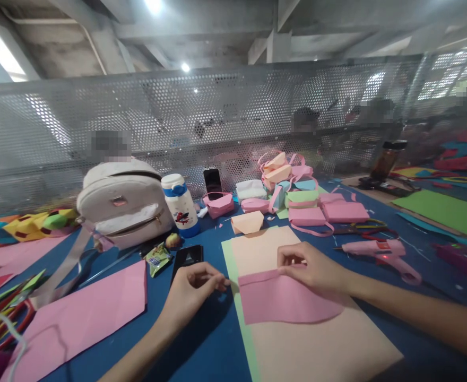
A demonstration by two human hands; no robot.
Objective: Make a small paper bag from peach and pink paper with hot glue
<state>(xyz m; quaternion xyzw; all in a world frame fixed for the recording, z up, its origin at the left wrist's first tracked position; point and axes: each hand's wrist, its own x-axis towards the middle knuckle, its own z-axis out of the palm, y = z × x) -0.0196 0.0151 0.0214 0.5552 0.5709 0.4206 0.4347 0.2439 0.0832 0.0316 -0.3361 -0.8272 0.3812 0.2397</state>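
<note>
My right hand pinches the top edge of a piece of pink paper, which has a fold line along its upper side and a curved lower right edge. This paper rests over a large peach sheet, with green paper showing beneath on the left. To its left, my left hand hovers above the blue table, fingers loosely bent and apart, holding nothing. Just behind that hand lies a black phone.
A pink glue gun lies at right, its red light lit. Small folded paper bags stand at the back, near a bottle and white backpack. Pink sheets and red-handled scissors lie left.
</note>
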